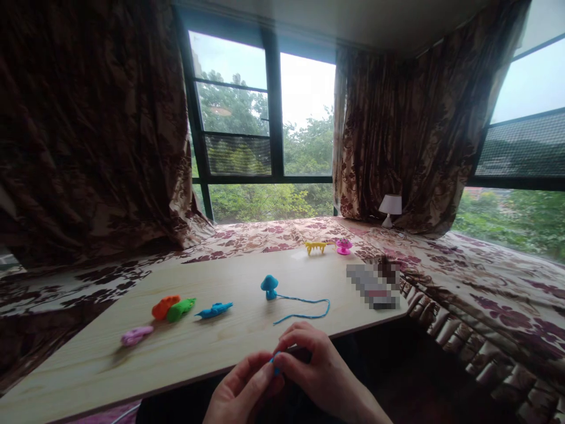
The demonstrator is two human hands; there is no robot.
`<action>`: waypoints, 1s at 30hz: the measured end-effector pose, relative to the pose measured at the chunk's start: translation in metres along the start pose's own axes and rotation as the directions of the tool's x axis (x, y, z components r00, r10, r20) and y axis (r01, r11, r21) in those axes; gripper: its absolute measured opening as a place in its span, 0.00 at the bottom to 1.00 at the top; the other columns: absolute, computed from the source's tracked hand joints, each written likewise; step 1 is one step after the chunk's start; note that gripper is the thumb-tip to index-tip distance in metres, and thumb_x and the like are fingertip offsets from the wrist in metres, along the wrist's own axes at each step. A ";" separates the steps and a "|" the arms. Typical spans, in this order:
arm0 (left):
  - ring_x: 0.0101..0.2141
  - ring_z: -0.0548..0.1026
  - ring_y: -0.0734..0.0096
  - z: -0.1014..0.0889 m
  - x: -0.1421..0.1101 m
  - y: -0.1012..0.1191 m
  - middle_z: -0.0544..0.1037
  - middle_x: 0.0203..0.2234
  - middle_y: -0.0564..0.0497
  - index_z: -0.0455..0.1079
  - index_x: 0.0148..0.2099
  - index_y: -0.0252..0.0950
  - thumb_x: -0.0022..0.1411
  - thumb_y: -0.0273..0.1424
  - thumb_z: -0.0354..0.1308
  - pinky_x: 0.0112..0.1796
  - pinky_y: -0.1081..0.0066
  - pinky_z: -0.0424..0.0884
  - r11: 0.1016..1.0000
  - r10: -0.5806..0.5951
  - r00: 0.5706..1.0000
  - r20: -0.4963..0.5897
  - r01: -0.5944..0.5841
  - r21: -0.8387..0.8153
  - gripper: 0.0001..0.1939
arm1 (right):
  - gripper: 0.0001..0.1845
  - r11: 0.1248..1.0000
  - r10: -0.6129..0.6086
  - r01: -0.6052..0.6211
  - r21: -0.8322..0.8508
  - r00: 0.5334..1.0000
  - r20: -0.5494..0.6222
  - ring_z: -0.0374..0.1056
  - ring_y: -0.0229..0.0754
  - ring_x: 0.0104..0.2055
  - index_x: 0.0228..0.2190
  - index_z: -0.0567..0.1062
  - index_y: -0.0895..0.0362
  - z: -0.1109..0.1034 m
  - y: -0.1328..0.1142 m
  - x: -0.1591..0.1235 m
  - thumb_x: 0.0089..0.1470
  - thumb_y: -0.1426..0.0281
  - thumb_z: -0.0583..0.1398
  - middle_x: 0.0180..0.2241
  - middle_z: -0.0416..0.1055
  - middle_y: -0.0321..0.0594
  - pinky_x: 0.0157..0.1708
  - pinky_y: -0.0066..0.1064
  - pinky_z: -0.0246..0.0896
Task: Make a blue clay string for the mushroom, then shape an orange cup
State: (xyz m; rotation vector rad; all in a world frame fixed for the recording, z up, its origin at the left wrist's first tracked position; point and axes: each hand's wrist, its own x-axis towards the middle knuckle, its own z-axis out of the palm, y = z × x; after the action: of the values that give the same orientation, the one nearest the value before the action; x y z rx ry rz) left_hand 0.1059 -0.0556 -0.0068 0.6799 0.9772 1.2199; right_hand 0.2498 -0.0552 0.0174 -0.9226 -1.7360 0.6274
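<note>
Both my hands meet at the near edge of a light wooden table (185, 347). My left hand (241, 391) and my right hand (315, 368) pinch together on the end of a blue string (304, 309). What exactly sits between the fingertips is mostly hidden; only a bit of blue shows. The string runs across the table to a blue mushroom-shaped bead (269, 287). To the left lie a blue fish-like bead (215, 310), a green bead (180, 309), an orange bead (165, 306) and a pink bead (136, 335).
A yellow toy (316, 247) and a pink toy (344, 246) sit at the table's far edge, a blurred-out item (373, 285) at its right corner. A floral-covered window seat (463, 282), a small white lamp (391, 209), heavy curtains (88, 129) and windows surround the table.
</note>
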 end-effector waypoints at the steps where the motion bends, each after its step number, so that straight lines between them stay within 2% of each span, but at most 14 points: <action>1: 0.26 0.76 0.68 -0.001 0.000 0.000 0.80 0.26 0.47 0.74 0.31 0.32 0.34 0.33 0.70 0.30 0.75 0.72 1.000 0.011 1.000 0.012 -0.011 0.008 0.18 | 0.02 1.000 -0.002 0.002 0.004 1.000 -0.005 0.65 0.38 0.36 0.28 0.75 0.57 0.001 0.000 0.000 0.50 0.73 0.60 0.30 0.69 0.36 0.38 0.28 0.60; 7: 0.27 0.75 0.69 0.002 -0.007 0.003 0.78 0.22 0.50 0.72 0.28 0.33 0.36 0.34 0.69 0.29 0.77 0.70 0.978 0.198 0.980 0.031 -0.200 0.056 0.15 | 0.03 0.999 0.035 -0.036 0.026 0.999 0.021 0.65 0.39 0.36 0.28 0.74 0.56 0.005 -0.001 0.001 0.49 0.74 0.60 0.30 0.69 0.36 0.37 0.30 0.60; 10: 0.28 0.75 0.70 0.004 -0.010 0.004 0.78 0.23 0.50 0.73 0.29 0.32 0.38 0.34 0.68 0.31 0.77 0.70 0.965 0.246 0.968 0.046 -0.249 0.080 0.14 | 0.04 0.999 0.018 -0.020 0.042 0.999 0.041 0.65 0.40 0.36 0.28 0.75 0.56 0.007 -0.001 0.002 0.51 0.75 0.59 0.30 0.69 0.37 0.37 0.30 0.60; 15: 0.25 0.73 0.74 0.003 -0.011 0.005 0.78 0.22 0.50 0.73 0.27 0.32 0.40 0.33 0.67 0.27 0.81 0.67 0.953 0.266 0.960 0.086 -0.276 0.125 0.11 | 0.05 0.998 -0.029 0.028 0.057 1.000 0.003 0.65 0.40 0.38 0.29 0.75 0.55 0.011 0.000 0.003 0.52 0.74 0.58 0.33 0.69 0.38 0.39 0.30 0.60; 20: 0.26 0.75 0.70 0.005 -0.013 0.008 0.78 0.23 0.50 0.73 0.28 0.33 0.37 0.35 0.68 0.29 0.75 0.70 0.961 0.264 0.965 0.016 -0.264 0.077 0.15 | 0.07 0.996 -0.006 0.006 0.086 1.000 -0.002 0.65 0.40 0.41 0.35 0.73 0.54 0.011 0.001 0.001 0.53 0.73 0.57 0.36 0.69 0.38 0.42 0.30 0.59; 23: 0.26 0.75 0.68 0.006 -0.014 0.009 0.78 0.23 0.50 0.73 0.28 0.33 0.35 0.36 0.69 0.30 0.73 0.71 0.962 0.263 0.965 -0.008 -0.261 0.077 0.17 | 0.04 0.997 0.006 -0.006 0.080 1.000 0.001 0.65 0.39 0.39 0.31 0.73 0.55 0.010 0.002 0.000 0.52 0.74 0.58 0.34 0.68 0.37 0.40 0.29 0.59; 30: 0.25 0.74 0.73 0.006 -0.014 0.007 0.78 0.22 0.51 0.73 0.28 0.33 0.36 0.34 0.68 0.28 0.77 0.71 0.963 0.267 0.963 -0.034 -0.266 0.042 0.15 | 0.05 0.996 0.001 -0.001 0.093 1.000 -0.002 0.65 0.39 0.36 0.28 0.72 0.57 0.016 0.001 -0.001 0.53 0.75 0.57 0.30 0.68 0.37 0.36 0.28 0.59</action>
State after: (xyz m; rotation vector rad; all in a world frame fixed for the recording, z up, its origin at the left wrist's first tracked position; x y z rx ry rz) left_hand 0.1077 -0.0668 0.0049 0.8399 0.9648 1.4579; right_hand 0.2354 -0.0551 0.0107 -0.8588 -1.6898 0.7015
